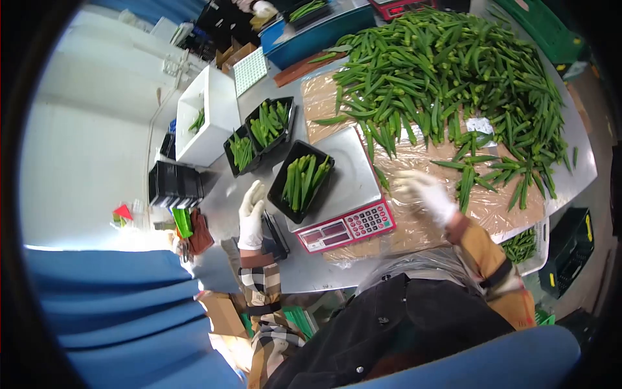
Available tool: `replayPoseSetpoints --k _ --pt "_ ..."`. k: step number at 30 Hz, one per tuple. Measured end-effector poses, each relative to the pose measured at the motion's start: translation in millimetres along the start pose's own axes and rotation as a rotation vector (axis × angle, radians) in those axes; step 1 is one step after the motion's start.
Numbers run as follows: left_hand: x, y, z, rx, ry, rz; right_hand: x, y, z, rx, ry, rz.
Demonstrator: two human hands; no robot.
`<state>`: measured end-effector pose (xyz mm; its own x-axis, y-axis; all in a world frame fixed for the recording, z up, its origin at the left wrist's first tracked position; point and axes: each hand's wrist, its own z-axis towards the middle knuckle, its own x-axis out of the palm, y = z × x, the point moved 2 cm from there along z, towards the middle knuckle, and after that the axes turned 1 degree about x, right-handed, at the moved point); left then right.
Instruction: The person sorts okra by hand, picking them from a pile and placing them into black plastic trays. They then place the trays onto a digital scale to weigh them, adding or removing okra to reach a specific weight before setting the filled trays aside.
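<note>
My left hand (251, 217), in a white glove, is raised just left of the scale with its fingers stretched upward and nothing in it. Beside it, a black tray (275, 194) of okra (302, 183) rests tilted across the left part of the weighing scale (346, 175). The scale has a steel plate and a red-edged keypad panel. My right hand (424, 194), also gloved, hovers over plastic-wrapped cardboard (414, 223) to the right of the scale. Its fingers point left and are apart, holding nothing. A single okra pod (381, 177) lies between that hand and the scale.
A large okra heap (453, 78) covers the table's far right. Two filled black trays (267, 123) (240, 152) stand behind the scale, near a white foam box (210, 120). Stacked black trays (173, 185) are at left. Another person's gloved hand (264, 9) shows at the top.
</note>
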<state>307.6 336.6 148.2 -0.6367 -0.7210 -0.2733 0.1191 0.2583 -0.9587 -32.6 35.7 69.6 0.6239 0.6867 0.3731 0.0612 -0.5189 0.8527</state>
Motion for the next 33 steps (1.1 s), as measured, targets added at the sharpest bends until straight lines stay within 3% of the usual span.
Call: replayPoseSetpoints --k 3,7,8,12,19,24,26,27,33 --pt "-29 23 -38 -0.151 -0.303 -0.102 -95 -25 -49 -0.132 -0.394 -0.109" --pt "-46 61 -83 -0.292 -0.517 -0.238 -202 -91 -121 0.024 -0.78 -0.219" --pt "-47 70 -90 -0.31 -0.547 -0.267 -230 -125 -132 0.063 -0.791 -0.208" --pt "-23 74 -94 -0.319 -0.581 -0.345 -215 -125 -140 0.03 -0.801 -0.259" --pt "6 67 -63 -0.265 -0.4 -0.274 -222 -121 -134 0.122 -0.766 -0.281" --pt "30 69 -47 -0.391 -0.347 -0.233 -218 -119 -135 0.102 -0.776 -0.297" --pt "48 71 -38 -0.556 -0.209 -0.282 -216 -119 -134 0.118 -0.787 -0.288" --pt "57 67 -34 -0.511 -0.165 -0.339 -217 -122 -133 0.125 -0.79 -0.298" --pt "90 37 50 -0.517 -0.118 -0.454 -212 -114 -130 0.144 -0.822 -0.271"
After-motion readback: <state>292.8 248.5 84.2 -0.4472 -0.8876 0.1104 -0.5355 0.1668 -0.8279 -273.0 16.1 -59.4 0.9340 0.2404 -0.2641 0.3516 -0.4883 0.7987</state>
